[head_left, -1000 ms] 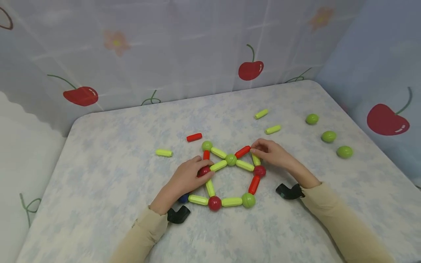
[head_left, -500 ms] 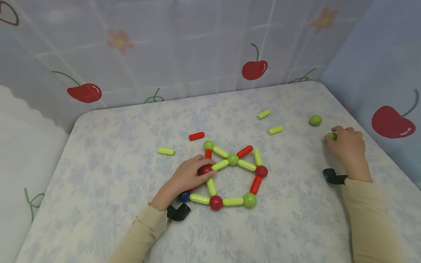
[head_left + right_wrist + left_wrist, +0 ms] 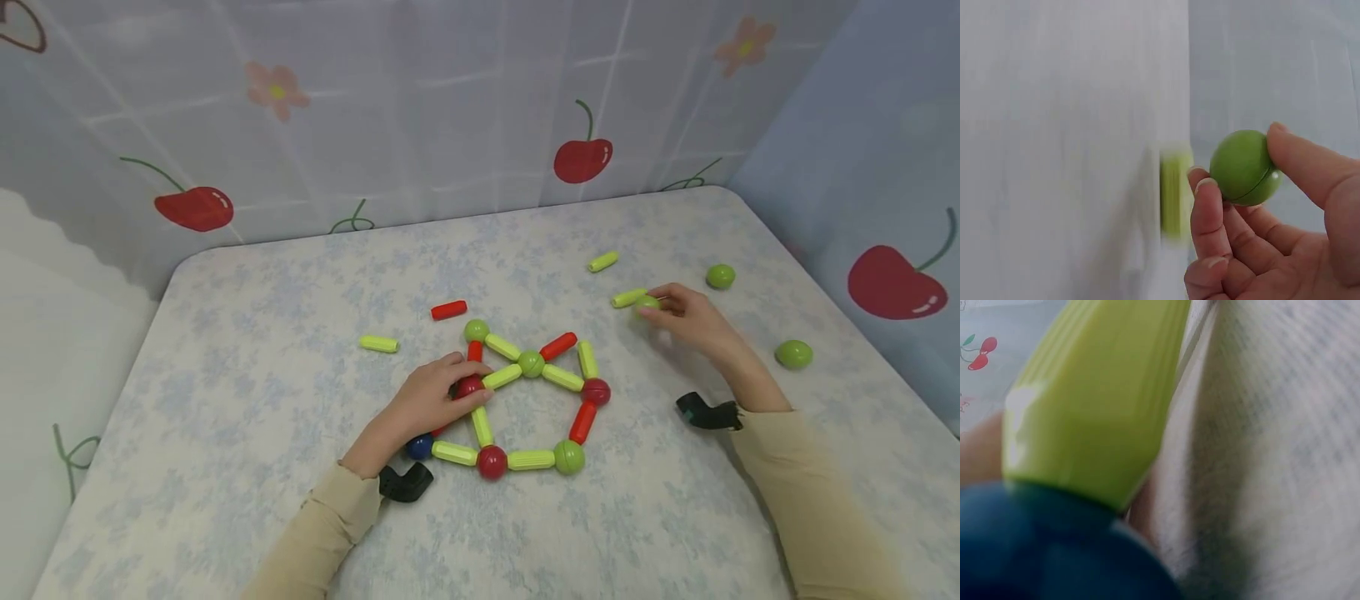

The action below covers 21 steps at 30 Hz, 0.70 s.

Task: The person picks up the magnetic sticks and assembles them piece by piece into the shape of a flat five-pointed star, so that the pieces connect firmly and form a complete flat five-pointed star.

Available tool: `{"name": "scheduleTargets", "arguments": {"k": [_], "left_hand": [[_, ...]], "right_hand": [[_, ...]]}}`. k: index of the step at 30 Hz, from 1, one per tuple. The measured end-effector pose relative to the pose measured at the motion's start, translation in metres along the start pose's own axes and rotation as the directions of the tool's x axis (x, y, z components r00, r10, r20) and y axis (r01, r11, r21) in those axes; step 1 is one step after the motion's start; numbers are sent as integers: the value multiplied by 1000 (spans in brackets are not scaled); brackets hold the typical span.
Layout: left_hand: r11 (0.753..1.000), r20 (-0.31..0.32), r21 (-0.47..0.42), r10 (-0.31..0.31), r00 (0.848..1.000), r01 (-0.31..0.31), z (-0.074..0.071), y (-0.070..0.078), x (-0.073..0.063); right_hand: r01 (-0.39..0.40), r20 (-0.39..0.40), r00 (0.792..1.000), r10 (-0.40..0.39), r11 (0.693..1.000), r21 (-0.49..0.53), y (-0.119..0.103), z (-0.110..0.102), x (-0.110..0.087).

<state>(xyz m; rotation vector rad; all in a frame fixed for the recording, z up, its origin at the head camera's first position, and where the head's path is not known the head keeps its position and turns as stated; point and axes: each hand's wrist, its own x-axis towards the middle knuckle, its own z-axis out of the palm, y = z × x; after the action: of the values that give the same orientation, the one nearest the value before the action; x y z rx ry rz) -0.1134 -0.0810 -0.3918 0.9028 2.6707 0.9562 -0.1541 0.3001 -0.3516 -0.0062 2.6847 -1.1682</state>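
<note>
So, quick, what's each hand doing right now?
Left hand: holding a red ball on the table.
Right hand: pinching a green ball.

Three Cameras, High and Close

The head camera looks forward and down from above a white, blue-mottled bench (image 3: 225, 417). The left wrist camera almost meets a ribbed lime-green plastic rod (image 3: 1091, 394); the right closely faces a glossy green plastic ball (image 3: 1241, 164), which the head view shares.

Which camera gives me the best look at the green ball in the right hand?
The right wrist view: the green ball looks large there, its seam clear, pinched in the right hand. The head view shows it small and partly hidden by that hand; the left wrist view doesn't show it.
</note>
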Motion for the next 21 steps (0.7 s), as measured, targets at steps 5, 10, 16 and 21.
{"name": "scheduleTargets", "arguments": {"k": [5,10,16,21], "left_hand": [[1000,5,3,4,1000,-4,-1,-1,0],[1000,2,1,13,1000,-13,0,-2,1],[1000,-6,-10,10,1000,-10,-1,-3,0],[1000,-5,-18,-1,1000,1,-2,-2,0]], "right_hand": [[35,149,988,-49,995,91,-24,37,15],[27,185,982,-46,994,103,-29,50,20],[51,204,976,-75,991,123,-30,53,22],[56,211,974,-82,991,125,-29,53,22]]}}
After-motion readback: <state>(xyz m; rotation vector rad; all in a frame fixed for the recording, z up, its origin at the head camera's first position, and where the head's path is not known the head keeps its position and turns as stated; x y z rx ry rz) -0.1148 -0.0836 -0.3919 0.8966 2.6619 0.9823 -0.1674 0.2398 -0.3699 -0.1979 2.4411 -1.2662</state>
